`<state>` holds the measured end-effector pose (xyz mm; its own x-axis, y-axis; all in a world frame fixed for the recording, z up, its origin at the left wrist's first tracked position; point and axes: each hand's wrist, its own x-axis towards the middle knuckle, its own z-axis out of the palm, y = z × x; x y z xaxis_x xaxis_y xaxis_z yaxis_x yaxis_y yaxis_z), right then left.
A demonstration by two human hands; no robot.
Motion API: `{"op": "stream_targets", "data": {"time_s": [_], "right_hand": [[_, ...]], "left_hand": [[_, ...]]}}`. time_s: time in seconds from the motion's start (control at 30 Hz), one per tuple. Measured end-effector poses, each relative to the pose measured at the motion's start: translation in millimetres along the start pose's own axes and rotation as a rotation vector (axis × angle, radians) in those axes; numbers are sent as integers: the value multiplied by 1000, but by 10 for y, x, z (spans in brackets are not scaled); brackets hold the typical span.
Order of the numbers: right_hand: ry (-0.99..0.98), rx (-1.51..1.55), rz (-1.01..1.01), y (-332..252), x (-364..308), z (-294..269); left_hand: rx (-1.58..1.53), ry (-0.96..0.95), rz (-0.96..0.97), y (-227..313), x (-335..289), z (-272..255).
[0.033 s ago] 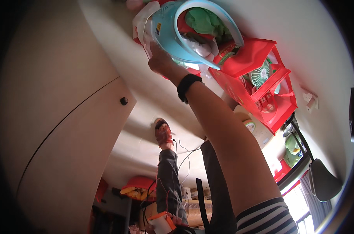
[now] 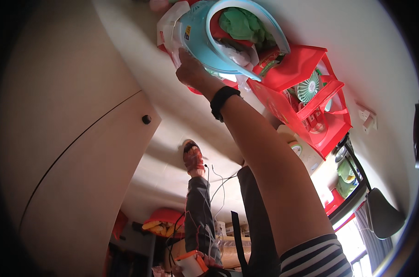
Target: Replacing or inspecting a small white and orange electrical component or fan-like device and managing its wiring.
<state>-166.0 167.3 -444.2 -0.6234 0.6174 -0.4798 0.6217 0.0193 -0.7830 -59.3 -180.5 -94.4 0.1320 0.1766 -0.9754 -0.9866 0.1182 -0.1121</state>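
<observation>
My right hand (image 2: pixel 193 74), with a black band on its wrist, reaches up to the top of the view. Its fingers are closed at the near edge of a light-blue sun visor (image 2: pixel 198 39), partly hidden by the edge and the hand itself. The visor has a curved open-ended headband, a small label and a slotted patch at the frame's top. Through its headband show a green plastic bag (image 2: pixel 241 25) and white and red items, lying in or on a pale container (image 2: pixel 169 25) with red edges. My left hand does not show.
A red plastic rack (image 2: pixel 306 69) stands right of the visor, holding a small green fan (image 2: pixel 308 87). A door panel (image 2: pixel 80 161) with a black knob fills the left. Cables (image 2: pixel 221 184) and an orange-and-white box (image 2: pixel 191 264) hang by my legs. A grey lamp (image 2: pixel 383 214) is at right.
The visor has shifted very slightly to the right, and my right hand with it has moved a touch. The rest looks the same.
</observation>
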Motion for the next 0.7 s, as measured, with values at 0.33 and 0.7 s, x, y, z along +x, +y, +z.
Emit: {"op": "stream_targets", "data": {"time_s": [0.33,0.7], "right_hand": [[19,-251,-90,157,24,25],[-166,-174,4,1,-111,66]], "left_hand": [[55,-75,27,-86,80,-112],[-22,8,2,-54,29,-33]]}}
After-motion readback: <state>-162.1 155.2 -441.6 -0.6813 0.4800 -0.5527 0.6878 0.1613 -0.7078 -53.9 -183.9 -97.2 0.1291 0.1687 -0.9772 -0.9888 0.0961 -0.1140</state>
